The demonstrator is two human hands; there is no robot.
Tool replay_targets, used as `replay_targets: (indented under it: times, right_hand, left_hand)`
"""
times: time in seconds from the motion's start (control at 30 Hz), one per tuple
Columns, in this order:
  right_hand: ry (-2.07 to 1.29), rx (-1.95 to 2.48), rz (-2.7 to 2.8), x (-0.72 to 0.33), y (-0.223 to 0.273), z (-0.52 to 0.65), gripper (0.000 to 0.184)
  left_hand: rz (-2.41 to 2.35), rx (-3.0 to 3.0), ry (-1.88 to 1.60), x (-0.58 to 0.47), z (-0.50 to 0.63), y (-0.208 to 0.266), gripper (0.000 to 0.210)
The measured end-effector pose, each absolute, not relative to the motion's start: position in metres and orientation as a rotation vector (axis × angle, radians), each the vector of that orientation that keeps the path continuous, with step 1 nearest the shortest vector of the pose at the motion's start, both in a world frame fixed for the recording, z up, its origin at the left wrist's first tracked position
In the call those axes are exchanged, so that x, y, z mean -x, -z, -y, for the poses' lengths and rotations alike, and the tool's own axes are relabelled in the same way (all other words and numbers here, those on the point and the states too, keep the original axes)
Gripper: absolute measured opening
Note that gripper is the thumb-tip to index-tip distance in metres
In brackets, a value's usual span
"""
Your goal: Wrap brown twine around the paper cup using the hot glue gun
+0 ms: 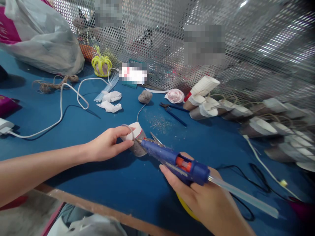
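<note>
My left hand [108, 144] pinches the rim of a small paper cup [138, 149], tilted on the table, with a white top and a grey lower part. A grey cord runs from this cup back to a ball of grey yarn [145, 97]. In my right hand [197, 196] is a blue glue gun [169, 154], a clear glue stick poking out of its rear. The gun's nozzle points at the cup's side, by my left fingertips; whether it touches cannot be made out. Scissors, partly hidden behind the gun, show a blade [156, 138] and a yellow handle [187, 208].
Several similar cups with cord handles [206, 108] stand at the right. Blue-handled pliers [174, 113], a roll of pale pink ribbon [175, 96] and crumpled white scraps [110, 101] lie farther back. A white cable [61, 111] crosses the left side. Perforated metal [159, 42] borders the back.
</note>
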State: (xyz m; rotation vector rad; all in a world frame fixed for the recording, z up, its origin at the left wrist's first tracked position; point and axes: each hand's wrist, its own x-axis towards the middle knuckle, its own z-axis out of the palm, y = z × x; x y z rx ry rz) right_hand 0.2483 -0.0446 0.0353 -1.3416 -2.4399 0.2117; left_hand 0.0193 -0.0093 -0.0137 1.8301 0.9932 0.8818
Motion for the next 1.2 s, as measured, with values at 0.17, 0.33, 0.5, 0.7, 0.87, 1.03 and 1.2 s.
replay_targets:
  times: [0.17,0.33,0.5,0.7,0.87,1.03,1.2]
  right_hand:
    - [-0.216,1.329,2.42,-0.247,-0.037,0.044,0.022]
    - [-0.217,1.401,2.292,-0.246,-0.032,0.041,0.029]
    - [-0.168,1.471,2.24,-0.249,-0.025,0.039,0.03]
    - [-0.165,1.457,2.298,-0.25,-0.029,0.044,0.032]
    - [-0.136,1.413,2.344,-0.261,-0.023,0.045,0.032]
    - [-0.208,1.405,2.37,-0.265,-0.023,0.034,0.03]
    - [-0.286,1.586,2.216,-0.255,-0.027,0.029,0.033]
  left_hand:
    - [-0.982,-1.85,-0.881,-0.019,0.009,0.014,0.014]
    - [-0.96,-1.874,-0.879,-0.019,0.009,0.013,0.015]
    - [-0.951,-1.895,-0.854,-0.018,0.009,0.012,0.014]
    - [-0.935,-1.896,-0.864,-0.018,0.009,0.012,0.013]
    - [-0.897,-1.92,-0.865,-0.017,0.008,0.013,0.014]
    - [-0.847,-1.936,-0.815,-0.014,0.007,0.014,0.016]
    - [-0.821,-1.934,-0.798,-0.012,0.006,0.014,0.017]
